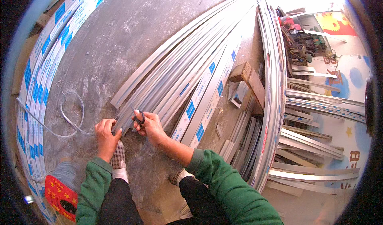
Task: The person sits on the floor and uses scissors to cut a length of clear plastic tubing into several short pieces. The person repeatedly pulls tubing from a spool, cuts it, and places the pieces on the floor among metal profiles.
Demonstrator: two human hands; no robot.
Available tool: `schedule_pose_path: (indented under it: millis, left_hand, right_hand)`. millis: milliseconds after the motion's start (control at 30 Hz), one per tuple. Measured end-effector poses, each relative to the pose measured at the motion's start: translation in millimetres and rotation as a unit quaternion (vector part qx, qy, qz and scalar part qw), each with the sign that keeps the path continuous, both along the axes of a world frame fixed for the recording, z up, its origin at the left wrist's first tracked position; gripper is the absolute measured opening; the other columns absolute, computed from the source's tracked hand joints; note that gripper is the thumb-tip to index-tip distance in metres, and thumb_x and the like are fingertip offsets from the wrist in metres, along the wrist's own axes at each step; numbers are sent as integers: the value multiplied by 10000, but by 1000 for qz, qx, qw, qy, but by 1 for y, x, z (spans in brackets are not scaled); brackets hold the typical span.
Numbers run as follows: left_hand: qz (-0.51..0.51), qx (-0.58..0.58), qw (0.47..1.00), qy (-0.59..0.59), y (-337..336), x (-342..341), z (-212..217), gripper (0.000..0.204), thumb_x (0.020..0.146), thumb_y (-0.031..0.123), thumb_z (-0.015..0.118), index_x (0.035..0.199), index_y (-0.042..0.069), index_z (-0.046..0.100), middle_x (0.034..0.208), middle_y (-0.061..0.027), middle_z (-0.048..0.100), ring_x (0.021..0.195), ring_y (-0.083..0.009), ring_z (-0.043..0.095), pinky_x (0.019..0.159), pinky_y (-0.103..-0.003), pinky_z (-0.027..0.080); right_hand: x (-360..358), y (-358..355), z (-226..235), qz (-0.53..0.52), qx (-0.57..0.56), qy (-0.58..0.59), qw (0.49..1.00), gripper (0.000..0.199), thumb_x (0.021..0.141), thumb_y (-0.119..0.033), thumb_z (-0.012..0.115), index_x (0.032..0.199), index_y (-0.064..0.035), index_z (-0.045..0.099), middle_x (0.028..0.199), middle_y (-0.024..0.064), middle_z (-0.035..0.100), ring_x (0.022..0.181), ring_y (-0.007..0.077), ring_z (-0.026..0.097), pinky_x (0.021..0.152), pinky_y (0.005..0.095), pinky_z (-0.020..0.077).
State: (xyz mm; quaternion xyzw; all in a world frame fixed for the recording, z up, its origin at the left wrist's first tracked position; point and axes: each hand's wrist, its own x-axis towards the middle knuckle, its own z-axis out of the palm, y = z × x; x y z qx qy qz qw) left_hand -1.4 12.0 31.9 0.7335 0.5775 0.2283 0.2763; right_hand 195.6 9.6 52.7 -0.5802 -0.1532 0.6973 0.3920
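Floor-level work, both hands in front of me, near each other but apart. My left hand [106, 137] is curling closed on a pale flexible strip [83, 111]; the fingers are hiding exactly where it is being pinched. From that hand the strip is looping out leftward across the grey floor [115, 37], then reaching over to some long lengths in blue-and-white film [38, 93] at the far left. My right hand [152, 126] is clamping the dark handles of a pair of scissors [138, 120], fingers wrapped, blades pointing up and away from me. Both hands are hovering by the near ends of a fanned bundle of metal profiles [187, 61]; whether either is touching it, I cannot tell. Two film-covered profiles are lying along the bundle's right side. Farther right, a wooden block [253, 83] is sitting beside a long upright-running stack [272, 85]. My checked shoes [117, 156] are standing below. At lower left, a red patterned object [56, 193] is showing beside my green sleeve [93, 181].
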Motion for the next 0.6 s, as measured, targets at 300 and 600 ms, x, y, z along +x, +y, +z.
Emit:
schedule_pose_path:
  millis: [300, 600]
  left_hand:
    - [-9, 10, 1000, 2, 1, 1, 1, 330, 681, 101, 756, 975, 71, 610, 964, -93, 599, 943, -316, 562, 871, -431, 411]
    - [5, -1, 1000, -7, 2, -1, 1, 330, 668, 109, 773, 955, 72, 616, 994, -99, 609, 980, -324, 572, 880, -439, 414]
  right_hand:
    - [-11, -1, 7, -26, 1, -32, 999, 429, 932, -462, 642, 908, -34, 640, 667, -3, 592, 531, 61, 527, 431, 207, 361]
    - [-14, 7, 7, 9, -3, -109, 994, 395, 947, -432, 630, 856, -48, 627, 649, 5, 589, 526, 68, 529, 429, 219, 364]
